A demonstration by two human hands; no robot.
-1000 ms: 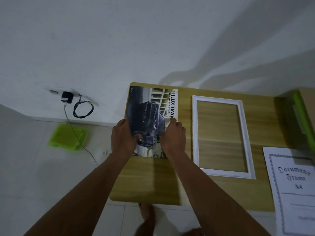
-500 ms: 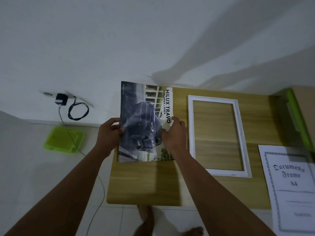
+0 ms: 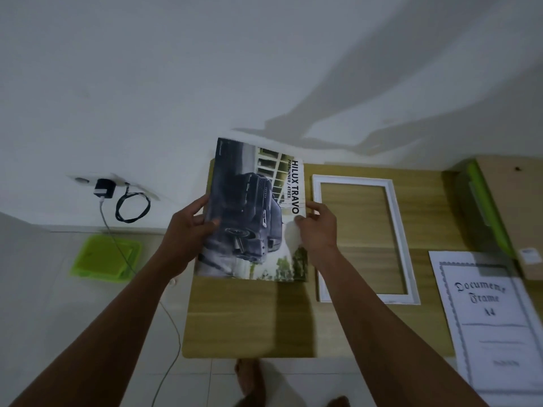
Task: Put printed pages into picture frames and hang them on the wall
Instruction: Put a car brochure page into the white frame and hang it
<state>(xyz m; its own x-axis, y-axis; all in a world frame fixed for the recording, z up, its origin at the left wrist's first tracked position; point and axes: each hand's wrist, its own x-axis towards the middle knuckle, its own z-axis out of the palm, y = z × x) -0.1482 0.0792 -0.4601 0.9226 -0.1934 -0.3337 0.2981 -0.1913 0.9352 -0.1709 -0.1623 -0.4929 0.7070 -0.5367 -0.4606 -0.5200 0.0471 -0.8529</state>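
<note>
Left hand (image 3: 188, 227) and right hand (image 3: 318, 229) pinch the printed page's (image 3: 252, 212) side edges above the table (image 3: 249, 318). The white frame (image 3: 352, 179) lies beside it, wood showing through.

wooden table (image 3: 249, 324) against white wall (image 3: 176, 69), tiled floor (image 3: 44, 289)

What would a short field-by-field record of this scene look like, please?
page: car print, held over the table
left hand: grips the page's left edge
right hand: pinches its right edge
frame: white, no page in it, flat on the table, right of the page
sheet: "Document Frame A4", at the table's right end
</note>
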